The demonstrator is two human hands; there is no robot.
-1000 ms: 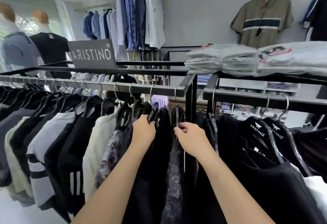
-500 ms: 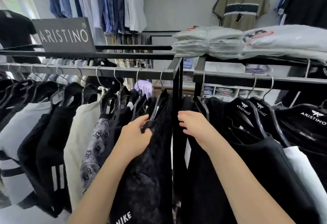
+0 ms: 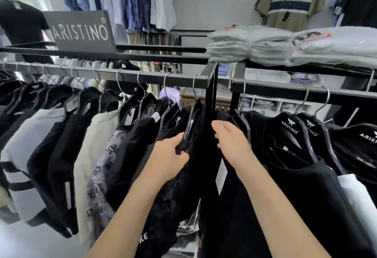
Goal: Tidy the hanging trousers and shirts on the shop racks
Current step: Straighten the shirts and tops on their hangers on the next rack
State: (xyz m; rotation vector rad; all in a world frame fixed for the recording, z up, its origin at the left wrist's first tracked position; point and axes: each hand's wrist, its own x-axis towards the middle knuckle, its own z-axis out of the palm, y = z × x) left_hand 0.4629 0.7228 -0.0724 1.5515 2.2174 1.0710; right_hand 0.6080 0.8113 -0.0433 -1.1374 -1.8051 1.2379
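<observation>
The black shirt [image 3: 179, 178], last on the left rack [image 3: 142, 77] beside its end post [image 3: 211, 94], is gripped at the shoulder by the left hand [image 3: 169, 160], fingers curled around fabric. The right hand [image 3: 230, 141], loosely curled, has been shifted just right of the post. Folded packs [image 3: 251, 43] are stacked above.

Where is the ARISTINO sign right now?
In the head view the sign stands upper left on the top bar of the left rack, above the hanging shirts and left of the folded stack.
</observation>
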